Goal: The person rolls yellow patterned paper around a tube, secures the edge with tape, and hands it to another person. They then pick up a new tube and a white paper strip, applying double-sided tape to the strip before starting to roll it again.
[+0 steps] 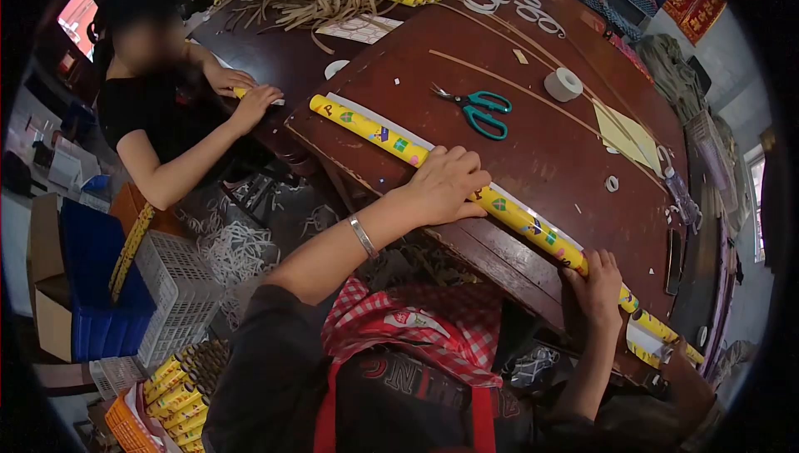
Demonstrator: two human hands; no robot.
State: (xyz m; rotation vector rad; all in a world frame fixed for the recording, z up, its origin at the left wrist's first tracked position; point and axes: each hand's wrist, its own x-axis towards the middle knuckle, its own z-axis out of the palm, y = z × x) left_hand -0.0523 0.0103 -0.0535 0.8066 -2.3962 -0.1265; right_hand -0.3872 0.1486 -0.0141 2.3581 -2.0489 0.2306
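A long yellow patterned roll (368, 128) lies along the near edge of the dark red table (374, 87), with a white strip along its far side. My left hand (449, 183) wraps over the middle of the roll, a bracelet on the wrist. Farther right, my right hand (598, 287) is closed round the same roll near its right part. Beyond the roll, teal-handled scissors (483, 112) lie with their blades apart. A white tape roll (563, 84) sits behind them to the right.
At the left, a co-worker (158, 95) handles another yellow roll. Paper strips (316, 5) and yellow rolls lie at the back. A grey crate (179, 287) and basket (133, 420) stand lower left. Another person's hand (682, 361) is at the lower right.
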